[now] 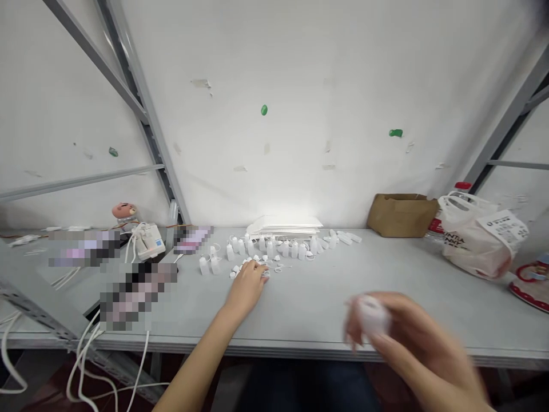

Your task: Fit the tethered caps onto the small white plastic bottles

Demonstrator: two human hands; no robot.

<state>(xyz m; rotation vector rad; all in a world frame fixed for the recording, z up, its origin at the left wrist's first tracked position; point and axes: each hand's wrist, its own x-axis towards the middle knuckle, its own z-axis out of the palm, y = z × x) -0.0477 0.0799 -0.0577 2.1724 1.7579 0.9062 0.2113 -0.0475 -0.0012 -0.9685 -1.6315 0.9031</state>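
Observation:
My left hand point(250, 281) reaches onto the grey table among small white caps point(235, 271); its fingers are bent over them, and what lies under the fingertips is hidden. Behind it, small translucent white bottles point(270, 248) stand in a loose group, some with thin looped strings. Nearer the front edge at the right, my right hand point(398, 332) is raised and blurred, its fingers closed around a white bottle point(372, 316) whose round end faces the camera.
White sheets point(285, 225) are stacked by the wall. At the right are a brown paper bag point(401, 215) and a white plastic bag point(476, 240). A power strip point(150, 242), cables and blurred-out devices lie left, beside the metal shelf post point(148, 114).

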